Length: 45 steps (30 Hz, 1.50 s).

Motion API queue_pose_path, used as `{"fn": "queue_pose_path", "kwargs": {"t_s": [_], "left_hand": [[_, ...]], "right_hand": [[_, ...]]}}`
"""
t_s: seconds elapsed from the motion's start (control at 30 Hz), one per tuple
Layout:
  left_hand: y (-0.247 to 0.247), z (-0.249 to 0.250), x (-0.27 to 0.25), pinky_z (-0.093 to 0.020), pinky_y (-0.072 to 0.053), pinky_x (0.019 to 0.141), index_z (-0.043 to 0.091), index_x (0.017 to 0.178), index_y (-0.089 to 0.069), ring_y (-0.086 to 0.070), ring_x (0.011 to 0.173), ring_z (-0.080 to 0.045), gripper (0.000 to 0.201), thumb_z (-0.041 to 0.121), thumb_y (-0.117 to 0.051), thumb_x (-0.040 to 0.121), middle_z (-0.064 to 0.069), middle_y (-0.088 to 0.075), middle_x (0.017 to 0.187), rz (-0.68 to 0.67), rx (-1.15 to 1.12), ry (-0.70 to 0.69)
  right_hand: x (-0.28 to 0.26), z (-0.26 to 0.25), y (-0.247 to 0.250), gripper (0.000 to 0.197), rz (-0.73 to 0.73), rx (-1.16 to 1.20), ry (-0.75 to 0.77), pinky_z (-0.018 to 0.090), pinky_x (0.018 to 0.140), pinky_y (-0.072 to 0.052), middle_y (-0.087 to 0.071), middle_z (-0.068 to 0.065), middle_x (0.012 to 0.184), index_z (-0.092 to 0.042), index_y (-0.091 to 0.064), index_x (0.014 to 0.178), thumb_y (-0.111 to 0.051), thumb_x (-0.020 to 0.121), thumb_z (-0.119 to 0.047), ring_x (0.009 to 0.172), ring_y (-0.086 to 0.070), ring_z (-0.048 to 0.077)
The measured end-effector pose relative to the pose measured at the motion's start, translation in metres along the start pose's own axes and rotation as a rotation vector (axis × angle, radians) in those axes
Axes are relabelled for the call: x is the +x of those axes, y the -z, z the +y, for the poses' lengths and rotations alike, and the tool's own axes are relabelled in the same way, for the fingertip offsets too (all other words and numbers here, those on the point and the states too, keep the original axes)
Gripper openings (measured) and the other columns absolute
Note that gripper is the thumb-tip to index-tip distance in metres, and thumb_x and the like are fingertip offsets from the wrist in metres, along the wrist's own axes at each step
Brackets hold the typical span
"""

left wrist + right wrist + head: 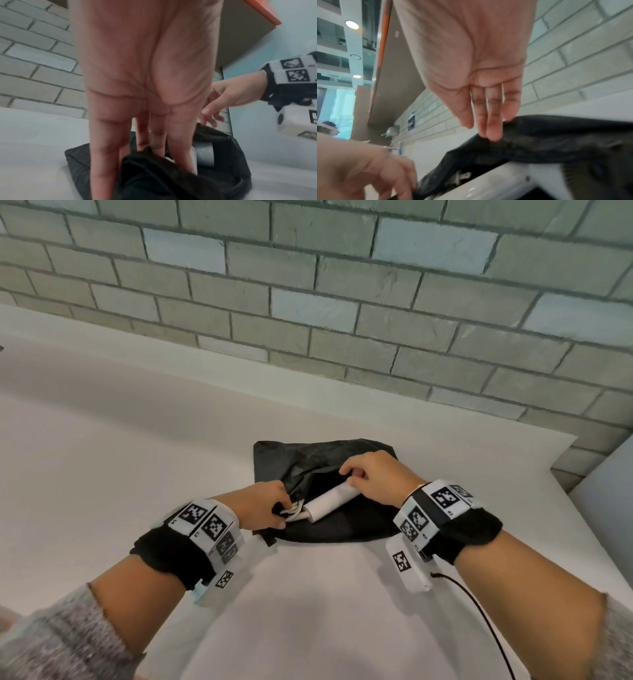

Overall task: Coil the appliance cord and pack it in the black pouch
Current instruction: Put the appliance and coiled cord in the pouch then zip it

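Left hand (263,503) pinches coiled white cord (294,511) and pouch (342,529) edge at mouth. Right hand (371,475) curls over far end of white cylinder (330,499), fingers at pouch's upper flap; exact hold there unclear. Cord sits bunched at cylinder's near end, half inside mouth. Plug (464,175) with 2 prongs shows under flap. Cord likely light, springy; best held across all loops. Pouch soft, floppy, collapses unless mouth held wide. Cylinder looks smooth, slippery. Pouch lies on white counter (137,474).

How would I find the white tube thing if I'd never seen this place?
Find the white counter under the grey brick wall. Near its front lies a crumpled black pouch, between two hands. The white appliance lies in its opening, the only smooth white cylinder there.
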State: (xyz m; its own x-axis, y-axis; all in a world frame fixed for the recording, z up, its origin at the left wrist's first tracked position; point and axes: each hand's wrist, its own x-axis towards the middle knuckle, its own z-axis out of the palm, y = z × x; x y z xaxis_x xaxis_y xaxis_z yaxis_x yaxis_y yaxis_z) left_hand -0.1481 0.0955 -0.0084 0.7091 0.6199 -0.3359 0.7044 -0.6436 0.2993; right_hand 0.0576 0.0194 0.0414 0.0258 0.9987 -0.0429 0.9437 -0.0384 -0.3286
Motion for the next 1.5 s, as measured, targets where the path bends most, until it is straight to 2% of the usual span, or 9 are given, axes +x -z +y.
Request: {"fn": "queue_pose_path", "kwargs": {"t_s": [0.1,0.3,0.43,0.53,0.67,0.83,1.03,1.3,1.5], "left_hand": [[0.005,0.0,0.01,-0.025,-0.036,0.093,0.012,0.121,-0.056,-0.048,0.116,-0.021,0.042,0.029,-0.062,0.083,-0.005,-0.049,0.127,0.071,0.032,0.036],[0.011,0.006,0.029,-0.028,-0.04,0.069,0.009,0.07,-0.052,-0.053,0.079,-0.023,0.031,0.032,-0.072,0.073,-0.01,-0.057,0.087,0.212,0.108,0.208],[0.008,0.007,0.033,-0.039,-0.046,0.074,0.004,0.106,-0.04,-0.059,0.09,-0.035,0.039,0.015,-0.064,0.078,-0.017,-0.058,0.098,0.364,0.025,0.217],[0.005,0.002,0.037,-0.04,-0.046,0.071,0.005,0.105,-0.041,-0.058,0.083,-0.036,0.025,0.008,-0.051,0.083,-0.019,-0.058,0.094,0.372,0.085,0.231],[0.007,-0.001,0.043,-0.036,-0.045,0.078,-0.002,0.099,-0.055,-0.059,0.097,-0.037,0.019,0.005,-0.044,0.086,-0.023,-0.061,0.107,0.343,0.139,0.245],[0.024,0.009,0.038,-0.031,-0.043,0.08,0.003,0.102,-0.058,-0.058,0.104,-0.029,0.043,0.03,-0.073,0.072,-0.015,-0.062,0.112,0.077,0.141,0.235],[0.027,0.092,0.026,-0.037,-0.049,0.085,0.013,0.095,-0.061,-0.059,0.098,-0.024,0.032,0.042,-0.061,0.081,-0.002,-0.059,0.096,0.315,-0.035,-0.01],[-0.015,0.173,0.035,-0.027,-0.04,0.053,0.003,0.068,-0.056,-0.054,0.056,-0.021,0.042,0.043,-0.067,0.076,0.0,-0.045,0.056,0.244,-0.173,-0.129],[-0.023,0.179,0.044,-0.032,-0.042,0.064,-0.007,0.089,-0.062,-0.064,0.087,-0.036,0.026,0.018,-0.061,0.082,-0.015,-0.064,0.075,0.29,-0.186,-0.114]], "right_hand": [[-0.017,0.025,0.014,0.026,0.198,-0.106,-0.17,0.033,0.083,-0.043,-0.059,0.009,0.113,-0.016,-0.058,0.113,-0.054,0.087,-0.022,0.103,-0.055,0.027],[-0.043,0.061,-0.006,0.05,0.017,-0.003,-0.493,0.038,0.086,-0.045,-0.049,0.017,0.12,-0.008,-0.041,0.124,-0.059,0.085,-0.034,0.103,-0.055,0.033],[-0.046,0.073,-0.02,0.005,0.134,0.322,-0.557,0.033,0.062,-0.058,-0.061,0.023,0.098,-0.008,-0.054,0.09,-0.054,0.086,-0.006,0.073,-0.063,0.034],[-0.047,0.088,-0.023,0.02,0.202,0.514,-0.61,0.018,0.039,-0.051,-0.058,0.018,0.084,-0.012,-0.053,0.073,-0.051,0.083,0.006,0.046,-0.059,0.02],[-0.05,0.097,-0.021,0.021,0.231,0.808,-0.624,0.034,0.062,-0.057,-0.056,0.018,0.076,-0.006,-0.057,0.074,-0.05,0.081,0.013,0.06,-0.059,0.029],[-0.063,0.092,-0.01,0.018,0.176,1.081,-0.597,0.025,0.049,-0.057,-0.057,0.017,0.075,0.003,-0.053,0.099,-0.048,0.085,0.012,0.061,-0.06,0.025],[-0.066,0.086,-0.008,0.021,0.139,1.131,-0.585,0.024,0.052,-0.058,-0.059,0.019,0.083,0.001,-0.053,0.105,-0.05,0.085,0.01,0.066,-0.063,0.026],[-0.067,0.084,-0.014,0.028,0.128,1.139,-0.553,0.025,0.061,-0.056,-0.059,0.015,0.082,-0.001,-0.053,0.109,-0.052,0.084,0.009,0.066,-0.061,0.023],[-0.069,0.084,-0.021,0.021,0.176,1.187,-0.562,0.026,0.053,-0.056,-0.059,0.016,0.077,-0.003,-0.051,0.103,-0.051,0.085,0.008,0.058,-0.061,0.021]]}}
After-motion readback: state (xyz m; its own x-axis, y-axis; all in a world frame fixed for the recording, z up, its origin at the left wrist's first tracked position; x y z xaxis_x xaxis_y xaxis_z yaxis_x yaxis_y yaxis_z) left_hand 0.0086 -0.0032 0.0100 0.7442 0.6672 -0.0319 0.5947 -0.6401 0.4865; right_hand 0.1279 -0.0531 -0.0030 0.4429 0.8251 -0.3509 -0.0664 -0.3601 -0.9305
